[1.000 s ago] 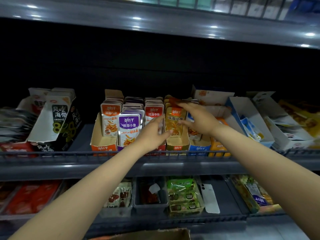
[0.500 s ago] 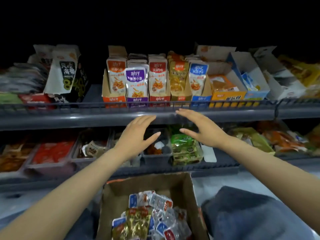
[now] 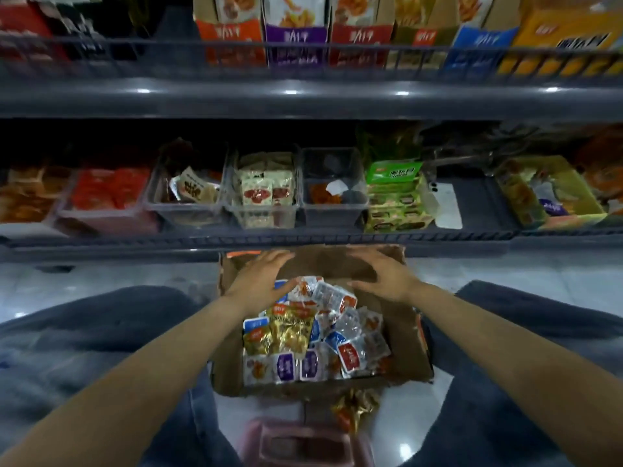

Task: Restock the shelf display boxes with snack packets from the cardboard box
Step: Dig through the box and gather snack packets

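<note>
A brown cardboard box (image 3: 409,335) stands on the floor between my knees, filled with a heap of snack packets (image 3: 315,335) in gold, blue, red and purple. My left hand (image 3: 261,276) hovers over the box's far left part, fingers spread and relaxed, holding nothing. My right hand (image 3: 379,273) hovers over the far right part, fingers also spread and empty. The shelf display boxes (image 3: 296,32) stand in a row on the upper shelf at the top edge, orange, purple, red, gold and blue.
The lower shelf holds clear plastic bins (image 3: 261,190) and a green snack carton (image 3: 396,197). A grey shelf rail (image 3: 303,99) juts out above it. A loose gold packet (image 3: 354,404) lies on the floor before the box. A pink stool (image 3: 303,443) sits beneath me.
Both hands dropped from the upper shelf's display boxes down to the cardboard box. My view tilted down, so the box now fills the middle.
</note>
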`<action>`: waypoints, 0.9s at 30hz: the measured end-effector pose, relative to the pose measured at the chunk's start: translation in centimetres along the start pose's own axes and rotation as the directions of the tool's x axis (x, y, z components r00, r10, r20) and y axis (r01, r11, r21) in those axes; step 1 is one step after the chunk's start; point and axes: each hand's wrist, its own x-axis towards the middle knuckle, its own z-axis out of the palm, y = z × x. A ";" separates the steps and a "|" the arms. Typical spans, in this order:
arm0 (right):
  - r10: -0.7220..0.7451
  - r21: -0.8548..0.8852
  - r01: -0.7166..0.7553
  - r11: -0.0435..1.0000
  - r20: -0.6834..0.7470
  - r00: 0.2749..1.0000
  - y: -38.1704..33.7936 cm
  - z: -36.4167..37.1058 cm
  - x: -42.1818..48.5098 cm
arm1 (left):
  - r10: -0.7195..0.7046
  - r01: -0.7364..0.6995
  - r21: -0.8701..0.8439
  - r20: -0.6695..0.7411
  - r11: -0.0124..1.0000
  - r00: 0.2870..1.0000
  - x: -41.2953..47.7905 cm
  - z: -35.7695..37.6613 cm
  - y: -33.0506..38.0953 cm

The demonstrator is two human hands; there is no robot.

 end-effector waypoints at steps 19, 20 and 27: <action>0.458 0.561 -0.600 0.570 0.389 0.799 7.3 14.7 3.8 | -0.467 0.621 -0.277 0.459 0.733 0.756 1.3 14.0 -6.6; 0.457 0.571 -0.606 0.553 0.400 0.794 6.9 15.5 4.2 | -0.486 0.653 -0.305 0.473 0.693 0.735 1.2 14.4 -6.9; 0.462 0.591 -0.649 0.479 0.459 0.759 4.2 20.4 7.3 | -0.563 0.754 -0.343 0.511 0.560 0.650 1.3 17.2 -8.1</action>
